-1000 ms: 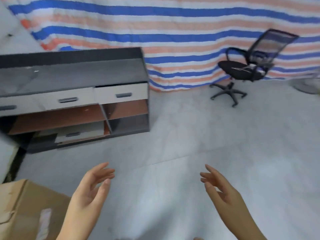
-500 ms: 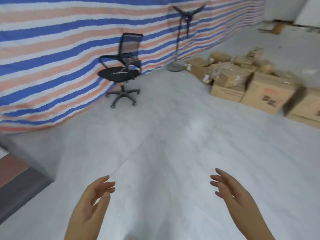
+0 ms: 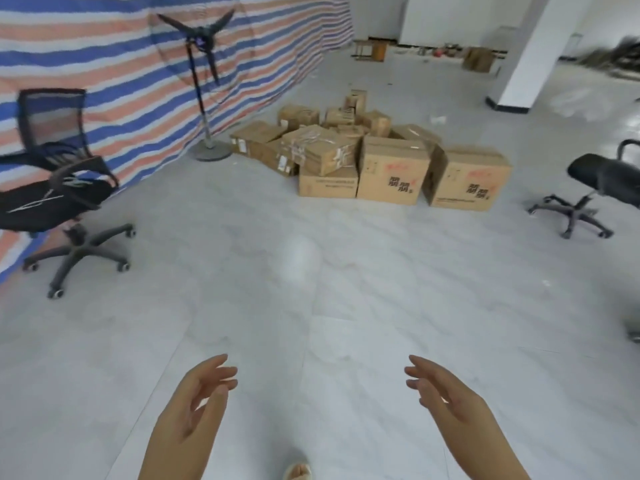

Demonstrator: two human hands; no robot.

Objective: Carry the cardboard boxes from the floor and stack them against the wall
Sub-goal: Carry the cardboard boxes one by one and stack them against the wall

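A pale grey marbled tile floor [image 3: 346,271] fills most of the view, glossy enough to carry a soft glare patch at its middle. Along the left runs a sheet of blue, orange and white striped tarpaulin [image 3: 104,81], hung as a wall. One white pillar [image 3: 533,46] stands at the far right.

The cardboard boxes [image 3: 391,168] lie heaped on the floor ahead, near the far end of the tarpaulin; roughly a dozen show, though the ones at the back overlap too much for an exact count. The two largest, at the front right, carry red and black print.

Two black office chairs are in view: one [image 3: 59,188] at the left just beside the tarpaulin, one [image 3: 602,188] at the right edge. One standing fan [image 3: 204,39] rises on a round base between the left chair and the boxes.

At the bottom, the left hand [image 3: 197,410] and right hand [image 3: 446,400] are held out, palms facing each other, fingers loosely spread and holding nothing, well apart from the boxes. One sandalled toe [image 3: 298,472] shows between them.
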